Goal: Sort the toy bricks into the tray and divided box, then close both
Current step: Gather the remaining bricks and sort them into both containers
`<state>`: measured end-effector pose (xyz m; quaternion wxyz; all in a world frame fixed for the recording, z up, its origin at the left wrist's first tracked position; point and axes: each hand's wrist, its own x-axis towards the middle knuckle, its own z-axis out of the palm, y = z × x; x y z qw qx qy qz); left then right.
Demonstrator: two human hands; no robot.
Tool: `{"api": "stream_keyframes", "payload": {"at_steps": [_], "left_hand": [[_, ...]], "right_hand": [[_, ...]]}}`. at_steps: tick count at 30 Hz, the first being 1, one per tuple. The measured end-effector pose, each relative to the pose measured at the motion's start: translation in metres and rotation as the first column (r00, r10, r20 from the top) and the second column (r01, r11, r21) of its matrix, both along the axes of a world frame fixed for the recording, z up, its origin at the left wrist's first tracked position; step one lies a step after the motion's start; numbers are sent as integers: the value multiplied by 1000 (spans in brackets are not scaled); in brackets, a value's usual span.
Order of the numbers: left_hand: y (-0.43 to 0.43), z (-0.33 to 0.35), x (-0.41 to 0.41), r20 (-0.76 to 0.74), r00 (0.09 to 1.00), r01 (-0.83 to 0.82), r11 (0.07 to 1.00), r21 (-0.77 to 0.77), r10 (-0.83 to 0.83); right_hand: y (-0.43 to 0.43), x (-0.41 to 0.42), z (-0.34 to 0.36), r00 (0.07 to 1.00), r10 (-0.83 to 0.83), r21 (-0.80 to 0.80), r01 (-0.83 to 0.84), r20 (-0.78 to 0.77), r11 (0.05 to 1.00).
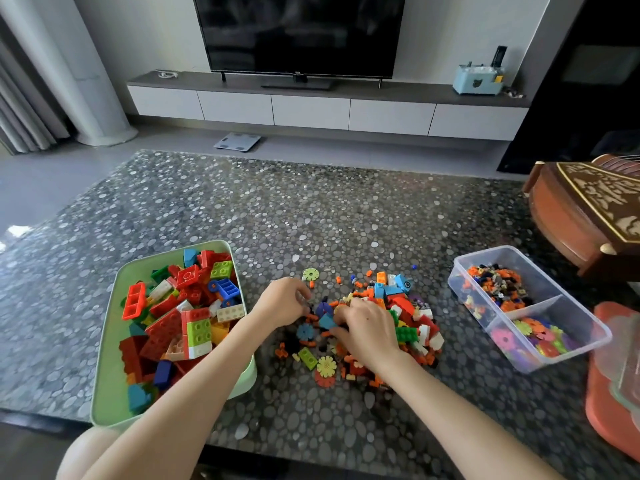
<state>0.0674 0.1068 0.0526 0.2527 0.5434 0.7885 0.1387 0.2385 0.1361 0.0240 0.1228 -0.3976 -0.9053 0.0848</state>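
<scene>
Currently both hands sit in the loose brick pile [381,327] at table centre. Right hand [367,332] lies palm-down over it, fingers curled, probably closing on a blue piece, grip hidden underneath. Left hand [284,301] at 10 o'clock of the pile, fingertips pinched; can't tell if anything is held. Green tray [107,341] at 9 o'clock, well filled with big bricks. Divided box [568,323] at 3 o'clock: tiny bricks in far compartment, flower discs in near one. Bricks: light, rigid, slick; pinch small ones by the edges, scoop clusters. No lids clearly visible; objects at right edge cut off
</scene>
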Motion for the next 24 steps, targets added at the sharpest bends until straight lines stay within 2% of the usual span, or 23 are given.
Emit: {"api": "stream_keyframes", "payload": {"at_steps": [4,8,10,12,14,16,20,22,24], "left_hand": [[-4,6,6,-26,995,100,995,-18,-101],[-8,5,14,-87,980,176,982,-61,-181],[-8,5,19,-26,983,182,983,23,-181],[-7,9,30,70,976,198,972,126,-207],[-5,14,44,101,960,236,948,212,-261],[-1,16,55,52,954,267,918,293,-294],[4,21,68,-70,942,331,868,371,-329],[4,25,70,-65,951,305,878,370,-303],[4,30,68,19,969,225,908,354,-248]], "right_hand": [[11,15,6,998,-63,-55,62,-27,997],[20,30,23,987,-149,-332,121,-59,935],[24,37,30,950,-256,-527,127,-179,840],[24,41,36,884,-392,-718,98,-256,689],[22,43,43,846,-477,-829,79,-239,554],[22,44,47,833,-503,-867,61,-229,495],[24,50,54,846,-459,-807,59,-273,588],[27,57,56,860,-405,-720,66,-310,691],[28,70,56,914,-311,-540,130,-259,831]]}}
